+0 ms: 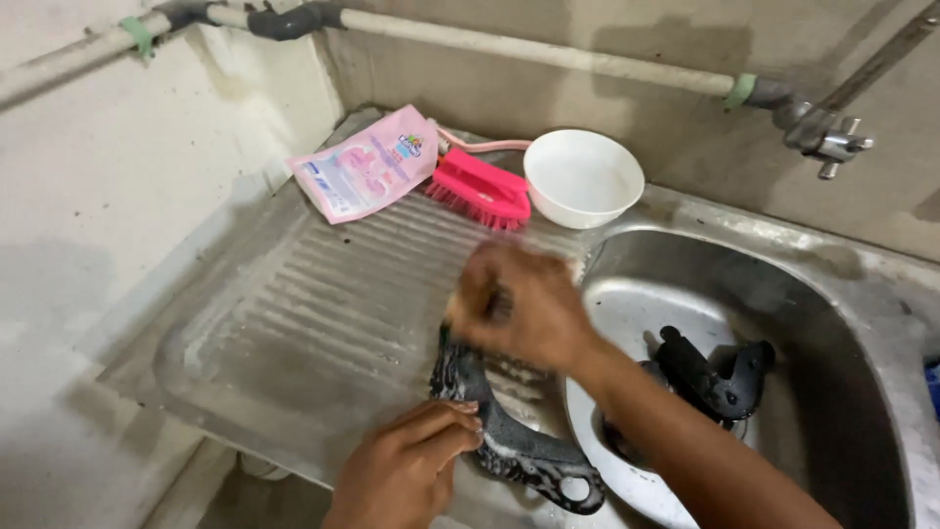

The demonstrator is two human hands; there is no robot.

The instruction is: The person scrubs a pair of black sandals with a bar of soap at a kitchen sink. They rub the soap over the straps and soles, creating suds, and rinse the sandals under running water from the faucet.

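Left hand [406, 470]: fingers press the black iron grate [509, 441] onto the drainboard [323, 304].
Right hand [519, 306]: blurred, fingers closed around a scrubber, mostly hidden.

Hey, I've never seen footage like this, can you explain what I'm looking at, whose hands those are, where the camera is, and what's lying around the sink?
This is one picture from a camera worn on a person's head, looking down at their own two bare hands; there is no machine. They stand at a stainless steel sink with a ribbed draining board on its left. The left hand presses down on a black curved cast-metal piece, wet and soapy, that lies across the board's edge. The right hand is blurred and closed in a grip on something small over that piece; what it is cannot be made out. At the back lie a pink pouch, a pink scrubbing brush and a white bowl. A second black metal piece sits in the basin. A tap juts from the wall pipe.
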